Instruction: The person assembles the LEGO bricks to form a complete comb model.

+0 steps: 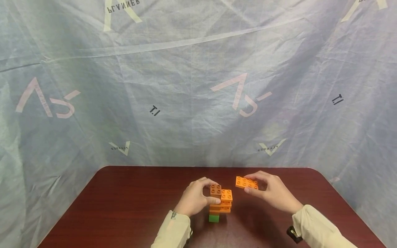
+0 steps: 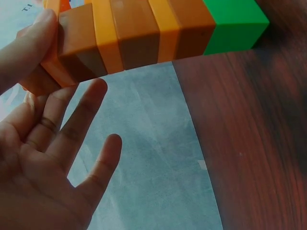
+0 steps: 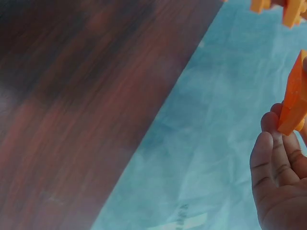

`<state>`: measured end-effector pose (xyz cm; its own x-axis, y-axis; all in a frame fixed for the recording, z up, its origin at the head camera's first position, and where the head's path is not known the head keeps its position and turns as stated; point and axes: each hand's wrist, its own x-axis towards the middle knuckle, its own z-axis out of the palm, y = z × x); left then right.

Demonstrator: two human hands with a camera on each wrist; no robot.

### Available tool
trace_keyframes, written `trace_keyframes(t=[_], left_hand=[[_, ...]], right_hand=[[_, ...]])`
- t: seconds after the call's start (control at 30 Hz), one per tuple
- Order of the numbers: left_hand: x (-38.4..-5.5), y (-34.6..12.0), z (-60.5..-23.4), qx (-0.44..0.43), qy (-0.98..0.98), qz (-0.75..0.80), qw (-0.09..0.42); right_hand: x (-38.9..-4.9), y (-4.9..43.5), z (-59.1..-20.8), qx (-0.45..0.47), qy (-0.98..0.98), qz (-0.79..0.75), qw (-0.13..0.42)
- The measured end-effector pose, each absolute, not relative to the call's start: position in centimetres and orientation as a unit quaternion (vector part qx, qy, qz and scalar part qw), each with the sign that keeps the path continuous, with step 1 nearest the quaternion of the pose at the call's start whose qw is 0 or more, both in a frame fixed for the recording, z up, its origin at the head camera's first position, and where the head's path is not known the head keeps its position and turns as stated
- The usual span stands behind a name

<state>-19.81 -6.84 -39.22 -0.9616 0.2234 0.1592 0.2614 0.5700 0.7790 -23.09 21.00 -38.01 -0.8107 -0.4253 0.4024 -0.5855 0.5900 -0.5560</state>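
A tower of toy building bricks stands upright at the table's middle, with a green brick (image 1: 214,218) at its base and brown and orange layers alternating above. Its top is a brown brick (image 1: 215,189), and orange plates (image 1: 227,195) jut out to the right. My left hand (image 1: 194,197) grips the upper tower between thumb and fingers; in the left wrist view two of its fingers are spread away from the bricks. To the right, apart from the tower, my right hand (image 1: 273,191) pinches a flat orange studded plate (image 1: 246,182) above the table.
The dark red-brown wooden table (image 1: 130,203) has rounded far corners. Behind it and along both sides hangs a wrinkled grey-blue cloth (image 1: 186,134) with printed letters. A dark band (image 1: 294,235) shows at the right wrist.
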Motion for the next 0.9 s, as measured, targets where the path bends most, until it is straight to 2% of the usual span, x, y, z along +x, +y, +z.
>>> trace_keyframes(t=[0.17,0.5,0.8,0.9], left_hand=[[-19.8,-6.8,-39.2,-0.146,-0.886,-0.439,0.025],[-19.9,-6.9,-39.0,-0.150,-0.890,-0.430,0.017],[-19.9,-6.8,-38.9,-0.147,-0.903,-0.402,0.025],[-19.9,-6.8,-38.9,-0.145,-0.903,-0.405,0.020]], right_hand=[[-22.6,19.6,-37.0,0.311,-0.881,0.336,0.121],[-22.2,16.6,-36.4,0.383,-0.844,0.366,0.080],[-22.5,14.8,-36.2,0.419,-0.836,0.343,0.092],[-22.6,14.6,-36.1,0.425,-0.836,0.337,0.081]])
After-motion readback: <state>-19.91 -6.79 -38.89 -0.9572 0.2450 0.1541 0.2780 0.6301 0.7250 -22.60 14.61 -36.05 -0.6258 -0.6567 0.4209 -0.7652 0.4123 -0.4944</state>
